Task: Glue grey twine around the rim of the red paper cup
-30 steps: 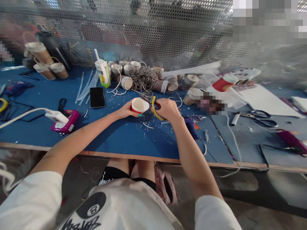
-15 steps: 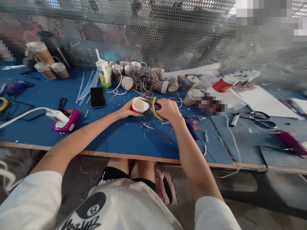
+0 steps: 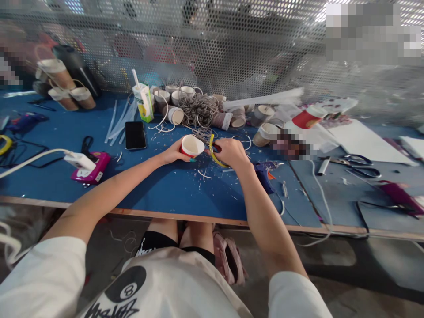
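Note:
A red and white paper cup (image 3: pixel 192 146) is held by my left hand (image 3: pixel 173 152), its open mouth facing up and toward me. My right hand (image 3: pixel 229 151) is closed around the handles of scissors, just right of the cup. A yellow strip (image 3: pixel 212 152) curves down beside my right fingers; whether it is cut from the cup I cannot tell. The scissor blades point left at the cup's rim, and their tips are hard to make out. White scraps (image 3: pixel 204 174) lie on the blue table (image 3: pixel 185 190) below the cup.
Behind the hands are a tangle of grey cord (image 3: pixel 198 109), several wrapped cups and a drink carton (image 3: pixel 143 102). A phone (image 3: pixel 135 135) and a magenta power strip (image 3: pixel 96 168) lie left. A blue glue gun (image 3: pixel 264 177) sits by my right forearm, larger scissors (image 3: pixel 359 164) farther right.
The cup and my left hand have shifted very slightly left. The scissors and yellow strip in my right hand have also moved a little left.

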A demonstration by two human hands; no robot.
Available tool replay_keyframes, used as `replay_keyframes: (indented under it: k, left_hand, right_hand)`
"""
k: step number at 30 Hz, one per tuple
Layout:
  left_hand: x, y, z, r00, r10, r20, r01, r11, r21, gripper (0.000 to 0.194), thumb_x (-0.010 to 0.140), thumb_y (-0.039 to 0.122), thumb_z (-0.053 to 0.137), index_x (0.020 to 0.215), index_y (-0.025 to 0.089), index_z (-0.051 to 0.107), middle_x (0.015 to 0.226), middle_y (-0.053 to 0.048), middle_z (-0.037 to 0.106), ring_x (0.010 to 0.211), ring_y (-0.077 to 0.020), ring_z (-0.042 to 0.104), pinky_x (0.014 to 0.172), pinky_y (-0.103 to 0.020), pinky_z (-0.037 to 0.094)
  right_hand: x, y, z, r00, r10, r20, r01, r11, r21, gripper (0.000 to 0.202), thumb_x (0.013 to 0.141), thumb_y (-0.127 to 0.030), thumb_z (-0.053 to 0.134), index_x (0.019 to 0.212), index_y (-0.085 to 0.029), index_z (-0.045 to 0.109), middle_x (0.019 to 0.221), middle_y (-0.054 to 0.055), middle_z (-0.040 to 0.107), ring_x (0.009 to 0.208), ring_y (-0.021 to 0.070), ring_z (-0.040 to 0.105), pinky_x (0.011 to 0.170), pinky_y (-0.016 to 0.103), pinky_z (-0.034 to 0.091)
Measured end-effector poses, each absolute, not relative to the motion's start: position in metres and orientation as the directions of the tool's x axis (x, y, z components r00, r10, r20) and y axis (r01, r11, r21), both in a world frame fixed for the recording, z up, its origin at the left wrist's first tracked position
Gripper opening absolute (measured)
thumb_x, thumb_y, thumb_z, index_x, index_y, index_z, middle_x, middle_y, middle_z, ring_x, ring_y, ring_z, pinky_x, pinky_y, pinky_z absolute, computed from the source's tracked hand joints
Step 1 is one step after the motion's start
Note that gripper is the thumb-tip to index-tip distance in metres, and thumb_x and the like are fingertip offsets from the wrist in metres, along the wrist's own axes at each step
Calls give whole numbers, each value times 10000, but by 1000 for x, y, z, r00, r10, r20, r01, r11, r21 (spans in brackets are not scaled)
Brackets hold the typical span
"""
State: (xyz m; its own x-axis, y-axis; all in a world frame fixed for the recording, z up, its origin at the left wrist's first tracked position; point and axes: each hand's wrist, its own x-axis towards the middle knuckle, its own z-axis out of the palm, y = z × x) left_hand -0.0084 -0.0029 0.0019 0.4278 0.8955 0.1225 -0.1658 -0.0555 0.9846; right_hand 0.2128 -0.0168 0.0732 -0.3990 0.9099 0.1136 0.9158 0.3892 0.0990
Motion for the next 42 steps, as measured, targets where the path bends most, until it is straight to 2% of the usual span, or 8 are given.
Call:
replay_keyframes:
  k: [8, 13, 18, 23, 29, 34, 36, 42]
  left_hand:
    - [-10, -2, 3, 522, 840, 147, -174, -64, 983, 863, 444, 145, 861, 1251, 180, 556, 943, -32, 697, 879, -226, 660, 901, -399, 501]
    - [-10, 0, 3, 526, 837, 151, -176, -67, 982, 810, 440, 145, 854, 1201, 190, 580, 920, -28, 712, 819, -203, 649, 853, -377, 502]
    - [-11, 2, 2, 496, 857, 135, -154, -66, 986, 792, 412, 142, 850, 1168, 147, 614, 890, -33, 718, 832, -217, 652, 869, -380, 504]
    - [-11, 0, 5, 551, 828, 106, -174, -10, 985, 756, 447, 167, 813, 1173, 162, 603, 796, -11, 704, 724, -186, 634, 758, -336, 499]
    - [-9, -4, 9, 579, 806, 123, -160, -35, 986, 793, 441, 218, 837, 1193, 167, 592, 790, -8, 695, 719, -187, 628, 762, -354, 499]
    - [-10, -4, 10, 583, 801, 137, -170, -45, 984, 542, 454, 218, 831, 968, 158, 666, 759, -10, 691, 714, -165, 604, 727, -312, 483]
    - [-10, -4, 10, 578, 803, 147, -183, -48, 982, 513, 456, 205, 827, 943, 160, 673, 766, -9, 699, 718, -162, 603, 729, -310, 480]
    - [-10, -4, 11, 606, 791, 85, -152, 11, 988, 630, 424, 152, 837, 1034, 144, 677, 802, -29, 721, 772, -200, 634, 824, -374, 493]
  right_hand:
    - [207, -23, 78, -394, 914, 98, 919, 387, 79, 383, 916, -425, 538, 1092, -152, 741, 1051, 147, 752, 949, 284, 672, 653, 318, 329]
    - [208, -20, 76, -394, 914, 96, 918, 388, 79, 357, 919, -403, 525, 1025, -151, 753, 1011, 137, 759, 905, 258, 660, 646, 310, 322]
    - [210, -19, 76, -392, 915, 94, 919, 385, 89, 345, 915, -385, 516, 950, -154, 770, 910, 119, 759, 821, 230, 649, 617, 302, 306]
    - [207, -22, 77, -407, 909, 90, 911, 396, 119, 353, 917, -368, 520, 1047, -147, 763, 982, 137, 763, 889, 256, 671, 637, 309, 324]
    - [203, -23, 77, -406, 909, 98, 911, 393, 128, 385, 916, -385, 524, 1135, -155, 742, 1049, 154, 749, 941, 280, 676, 672, 319, 362]
    - [205, -20, 76, -409, 910, 68, 910, 401, 106, 340, 912, -355, 525, 1051, -154, 761, 1009, 137, 768, 929, 270, 686, 664, 321, 355]
    - [207, -20, 75, -412, 909, 65, 909, 405, 99, 321, 909, -339, 520, 1012, -159, 766, 981, 128, 773, 911, 264, 686, 659, 321, 353]
    - [206, -20, 74, -427, 900, 88, 902, 417, 111, 359, 908, -379, 521, 1066, -163, 760, 1043, 144, 764, 936, 280, 688, 651, 327, 353]
